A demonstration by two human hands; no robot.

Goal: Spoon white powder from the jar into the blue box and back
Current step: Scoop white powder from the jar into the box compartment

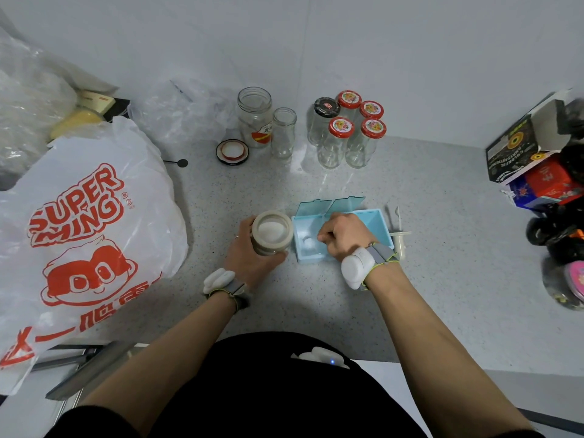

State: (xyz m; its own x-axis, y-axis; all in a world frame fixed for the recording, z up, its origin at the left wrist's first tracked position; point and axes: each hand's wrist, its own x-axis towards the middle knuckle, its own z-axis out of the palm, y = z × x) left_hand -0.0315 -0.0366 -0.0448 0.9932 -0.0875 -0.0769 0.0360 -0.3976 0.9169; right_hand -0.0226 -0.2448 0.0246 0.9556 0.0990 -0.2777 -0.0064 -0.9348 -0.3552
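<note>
Speckled grey counter against a pale wall sets the scene as a person works powder between two containers. Right hand is curled shut over the blue box, fingers bunched as if pinching a small spoon, though the spoon itself is hidden under the knuckles; a small mound of white powder lies in the box's left compartment, just beside the fingertips. Left hand is wrapped around the open jar, steadying it upright on the counter, with powder visible inside. Jar and box stand touching or nearly so, side by side in front of the person. The step in hand looks like work inside the box, either tipping a spoonful out or scooping it up again; which, one cannot tell. The next move would call for a level carry across the short gap to the jar's mouth. The box's two clear lids stand open behind. Farther back sit empty glass jars and red-capped bottles; a printed plastic bag fills the left.
</note>
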